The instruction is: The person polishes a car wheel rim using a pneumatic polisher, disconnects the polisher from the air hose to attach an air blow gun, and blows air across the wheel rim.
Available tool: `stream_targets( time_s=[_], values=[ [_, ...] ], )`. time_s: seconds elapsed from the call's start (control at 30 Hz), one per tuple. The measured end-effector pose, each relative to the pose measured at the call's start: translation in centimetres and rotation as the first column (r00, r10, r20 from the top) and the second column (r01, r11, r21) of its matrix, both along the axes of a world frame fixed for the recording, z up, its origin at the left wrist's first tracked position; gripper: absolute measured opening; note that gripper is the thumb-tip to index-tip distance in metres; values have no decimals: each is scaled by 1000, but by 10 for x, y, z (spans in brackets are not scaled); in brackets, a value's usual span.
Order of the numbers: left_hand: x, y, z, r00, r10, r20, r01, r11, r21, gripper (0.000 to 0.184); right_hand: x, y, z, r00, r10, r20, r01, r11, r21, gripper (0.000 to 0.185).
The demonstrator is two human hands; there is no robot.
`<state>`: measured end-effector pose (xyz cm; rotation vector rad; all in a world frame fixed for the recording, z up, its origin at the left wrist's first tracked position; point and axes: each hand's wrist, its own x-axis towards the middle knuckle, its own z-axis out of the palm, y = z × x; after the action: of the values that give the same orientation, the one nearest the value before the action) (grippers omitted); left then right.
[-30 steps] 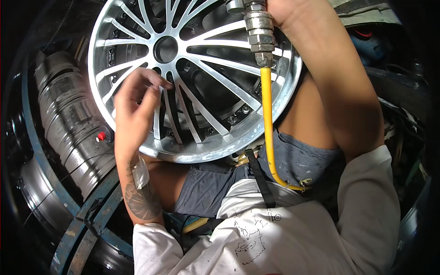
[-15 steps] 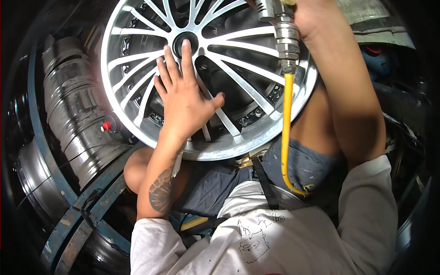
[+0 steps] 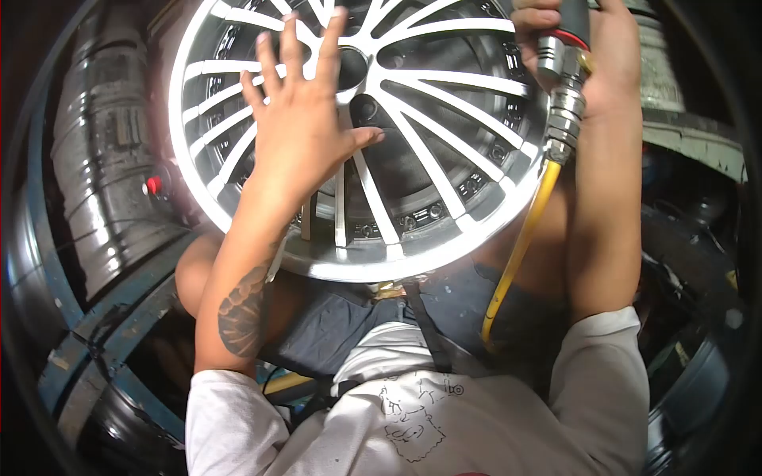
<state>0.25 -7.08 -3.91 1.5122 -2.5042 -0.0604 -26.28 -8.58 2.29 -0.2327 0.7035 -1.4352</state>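
Observation:
A multi-spoke alloy wheel rim (image 3: 440, 163), silver with dark gaps between its spokes, rests tilted across my lap. My left hand (image 3: 298, 131) lies over the spokes left of the hub hole, fingers spread; whether the palm presses on the metal is hard to tell. At the rim's upper right edge, my right hand (image 3: 611, 55) is wrapped round an air tool (image 3: 573, 24) with a dark body and a red ring. Metal couplings join that tool to a yellow air hose (image 3: 520, 246), which hangs down over my thigh. The tool's working end is out of frame.
Stacked metal rims (image 3: 103, 174) stand on the left beside a blue metal frame (image 3: 103, 317). A red-capped object (image 3: 152, 186) sits between them and the wheel. A pale panel (image 3: 698, 143) and dark clutter occupy the right side.
The air tool and my right hand have shifted right and down, bringing more of the tool into view. My left hand has moved from the hub's lower edge to its left, fingers still spread.

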Motion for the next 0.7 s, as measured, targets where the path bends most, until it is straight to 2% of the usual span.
stream_targets(
  time_s=[0.03,0.1,0.13,0.2,0.23,0.3,0.37,0.4,0.43,0.5,0.53,0.57,0.63,0.67,0.7],
  values=[
    [-7,2,-1,1000,-4,14,5,998,-62,110,-2,-1,3,999,30,30,-31,998,48,19],
    [-14,0,6,998,-2,65,4,1000,-27,108,6,0,1,989,40,144,-41,999,5,20],
    [-18,-1,9,996,-2,91,3,1000,-10,108,5,-1,-1,989,82,123,-79,997,-24,21],
    [-17,-3,9,982,-170,78,177,978,-108,88,8,-3,0,993,112,45,-111,993,-41,23],
    [-19,-2,10,945,-253,-206,241,967,-82,82,9,-3,0,994,113,-3,-113,993,-28,24],
    [-30,-2,7,942,-321,-101,303,939,-165,83,14,-5,2,988,149,30,-149,989,12,24],
    [-25,-6,11,868,-480,-130,459,873,-163,82,17,-5,0,972,216,90,-219,976,20,26],
    [-24,-9,12,867,-496,-40,471,845,-253,79,14,-8,-5,963,237,125,-242,970,25,26],
    [-23,-12,10,859,-512,-26,490,836,-248,80,9,-12,-9,954,256,155,-263,964,29,26],
    [-22,-16,6,839,-543,-1,527,814,-243,83,-1,-16,-12,958,274,89,-271,962,-41,41],
    [-28,-16,-12,847,-531,22,499,781,-376,82,-5,-18,-12,958,282,57,-277,958,-77,52],
    [-33,-16,-31,861,-508,38,456,734,-503,82,-8,-19,-12,964,261,60,-257,964,-60,52],
    [-35,-7,-25,861,-508,31,476,781,-404,84,-11,-21,-11,973,217,75,-215,976,-30,52],
    [-41,2,-28,873,-484,-59,414,801,-432,67,-11,-20,-10,980,196,31,-195,980,-45,52],
    [-41,9,-24,864,-503,5,455,777,-435,70,-10,-20,-8,979,201,44,-199,979,-45,52]
  ],
)
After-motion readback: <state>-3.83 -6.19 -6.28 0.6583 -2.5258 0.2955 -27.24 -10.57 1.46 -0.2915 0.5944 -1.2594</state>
